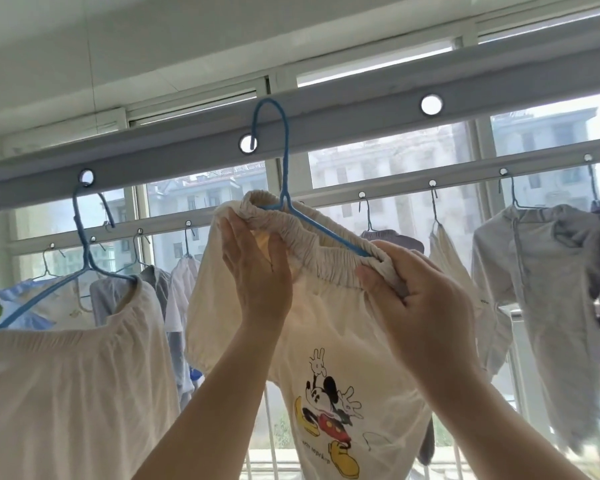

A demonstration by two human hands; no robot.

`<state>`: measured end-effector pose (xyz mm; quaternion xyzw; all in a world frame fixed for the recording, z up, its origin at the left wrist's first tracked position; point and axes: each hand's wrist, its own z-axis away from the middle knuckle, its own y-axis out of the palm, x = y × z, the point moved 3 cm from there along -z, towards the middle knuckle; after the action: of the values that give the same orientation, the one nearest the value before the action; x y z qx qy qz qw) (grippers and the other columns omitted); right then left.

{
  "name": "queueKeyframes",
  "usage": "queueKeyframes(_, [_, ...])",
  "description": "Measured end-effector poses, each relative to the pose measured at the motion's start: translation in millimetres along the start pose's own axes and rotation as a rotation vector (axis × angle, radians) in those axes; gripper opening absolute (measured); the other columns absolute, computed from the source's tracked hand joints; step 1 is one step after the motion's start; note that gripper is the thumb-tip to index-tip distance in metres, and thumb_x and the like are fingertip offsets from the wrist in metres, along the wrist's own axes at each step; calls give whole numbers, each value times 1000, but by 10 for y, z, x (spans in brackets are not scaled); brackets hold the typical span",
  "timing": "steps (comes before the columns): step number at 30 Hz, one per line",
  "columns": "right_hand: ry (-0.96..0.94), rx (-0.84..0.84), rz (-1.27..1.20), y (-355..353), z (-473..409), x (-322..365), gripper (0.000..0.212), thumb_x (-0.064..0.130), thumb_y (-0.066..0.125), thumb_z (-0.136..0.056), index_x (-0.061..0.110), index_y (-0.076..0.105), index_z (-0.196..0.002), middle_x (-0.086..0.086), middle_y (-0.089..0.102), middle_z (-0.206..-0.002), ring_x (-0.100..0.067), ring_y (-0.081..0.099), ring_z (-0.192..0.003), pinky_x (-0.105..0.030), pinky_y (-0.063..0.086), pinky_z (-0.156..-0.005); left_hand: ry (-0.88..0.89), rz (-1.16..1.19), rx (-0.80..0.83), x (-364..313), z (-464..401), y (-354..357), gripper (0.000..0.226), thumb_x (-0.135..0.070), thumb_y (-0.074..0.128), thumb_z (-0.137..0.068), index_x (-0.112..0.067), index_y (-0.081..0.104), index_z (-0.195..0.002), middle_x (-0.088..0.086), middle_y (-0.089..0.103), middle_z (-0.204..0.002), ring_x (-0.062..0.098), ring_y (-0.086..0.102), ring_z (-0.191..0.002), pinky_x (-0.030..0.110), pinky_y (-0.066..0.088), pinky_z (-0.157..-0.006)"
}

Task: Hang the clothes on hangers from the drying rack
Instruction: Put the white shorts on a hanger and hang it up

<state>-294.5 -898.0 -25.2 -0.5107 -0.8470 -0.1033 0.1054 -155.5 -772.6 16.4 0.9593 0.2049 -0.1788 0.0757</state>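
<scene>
Cream shorts on a blue hanger at the near rail.
Your left hand (257,271) and right hand (420,299) each pinch the shorts (326,323) waistband over the hanger (281,161), hooked through the rail (361,123).

- Open air lies between the near rail (361,109) and the far rail (413,181).
- A cream garment (66,393) crowds the left; grey clothes (548,289) block the right.

Shorts (326,323) on hanger (284,161) hooked in near rail (361,112); second garment (73,375) left; far rail (413,178) behind.
</scene>
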Motion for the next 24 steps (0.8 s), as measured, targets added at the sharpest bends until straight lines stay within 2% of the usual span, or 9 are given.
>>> queueKeyframes(4, [32,61,18,65,-13,-42,16,31,61,-85,28,68,-99,10,66,-74,-11,58,-58,-35,51,-49,-13,-7,12,105,12,43,64,-33,34,-92,-12,5,-145,10,10,-154,19,5,-142,23,0,-110])
queueKeyframes(10, [110,209,74,149,81,-159,18,41,57,-84,33,66,-98,15,65,-78,-11,60,-66,-31,51,-57,-129,6,52,340,247,118,61,-23,37,-96,-12,6,-146,8,9,-155,18,3,-142,23,-2,-110])
queueKeyframes(13, [109,231,88,151,66,-197,17,40,58,-84,31,66,-96,13,63,-71,-8,57,-61,-29,48,-55,-142,11,48,360,310,126,60,-23,38,-96,-12,6,-145,8,9,-155,18,4,-142,18,-4,-106])
queueKeyframes(17, [126,249,106,147,54,-257,17,40,59,-82,29,67,-92,14,56,-62,-4,52,-57,-23,40,-52,-186,20,28,305,372,135,61,-21,38,-95,-11,5,-145,9,6,-155,18,0,-142,21,-5,-108])
queueKeyframes(20, [131,256,116,151,70,-306,16,40,60,-82,26,65,-87,14,51,-58,-5,49,-55,-25,37,-53,-108,36,-30,147,485,145,63,-23,37,-93,-9,5,-145,10,3,-155,16,-2,-142,29,-2,-114])
queueKeyframes(24, [134,260,115,133,64,-368,21,45,57,-84,25,64,-86,14,52,-61,-4,50,-59,-20,37,-53,168,148,-47,-219,607,172,56,-15,34,-91,-4,12,-142,12,8,-151,18,4,-141,34,8,-117])
